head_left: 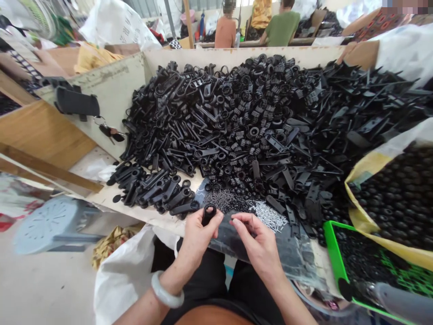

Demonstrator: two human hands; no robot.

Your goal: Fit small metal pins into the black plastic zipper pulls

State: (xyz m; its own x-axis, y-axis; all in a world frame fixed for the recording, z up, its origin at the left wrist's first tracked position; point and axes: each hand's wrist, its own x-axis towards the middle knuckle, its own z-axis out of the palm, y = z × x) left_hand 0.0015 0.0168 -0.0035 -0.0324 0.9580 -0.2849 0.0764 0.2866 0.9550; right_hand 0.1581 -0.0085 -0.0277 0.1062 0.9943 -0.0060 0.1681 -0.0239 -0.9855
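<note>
My left hand [199,232] grips a black plastic part with a ring-shaped end [209,212], the ring facing up between thumb and fingers. Close by on the right, my right hand [255,234] has its thumb and fingertips pinched together; whatever lies between them is too small to make out. Just beyond both hands are a pile of small grey pieces [221,201] and a heap of thin silvery pins [269,215] on a dark sheet [233,237]. Left of my left hand, several black arm-shaped parts with ring ends [158,189] lie in a row.
A large heap of black plastic parts [216,117] fills the walled table. At right stand a sack of black balls [399,194] and a green tray [333,253] of small pieces. Keys [111,131] hang on the left wall; a blue stool [47,223] stands below. People sit beyond.
</note>
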